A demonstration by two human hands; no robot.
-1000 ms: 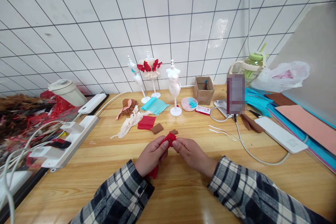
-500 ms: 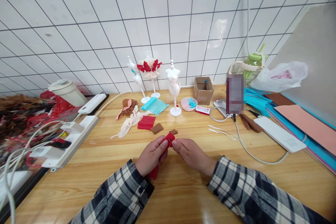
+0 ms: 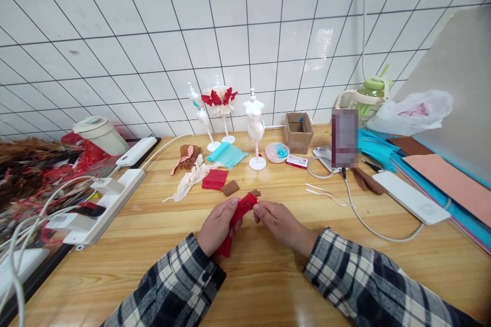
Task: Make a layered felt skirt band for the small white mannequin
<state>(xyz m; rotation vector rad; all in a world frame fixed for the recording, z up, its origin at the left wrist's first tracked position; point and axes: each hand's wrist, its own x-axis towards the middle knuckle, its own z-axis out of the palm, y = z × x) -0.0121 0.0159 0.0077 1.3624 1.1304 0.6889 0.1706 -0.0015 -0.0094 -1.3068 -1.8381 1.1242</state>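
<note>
A folded strip of red crepe paper [image 3: 242, 208] is gripped in my left hand [image 3: 219, 225], its lower end hanging below the fingers. Pinched at the fingertips, my right hand [image 3: 279, 220] holds a thin, needle-like piece at the strip's upper right edge; its exact kind is too small to make out. Just beyond the hands lie a small brown paper piece [image 3: 230, 188], a red paper stack [image 3: 214, 180] and another brown scrap [image 3: 254, 193], partly behind the strip. A bare white mini dress form [image 3: 254, 117] stands farther back.
Two more dress forms stand behind, one wearing a red and cream ruffle [image 3: 219, 99]. Nearby are turquoise paper [image 3: 232, 156], a pink bowl [image 3: 271, 158], a cardboard box [image 3: 298, 140] and a pixelated phone [image 3: 344, 138]. A power strip [image 3: 109, 209] lies left, a white power bank [image 3: 411, 197] right.
My left thumb has drawn back, so more of the red strip shows. My right fingertips have shifted slightly away from the strip's edge, and the thin piece shows between.
</note>
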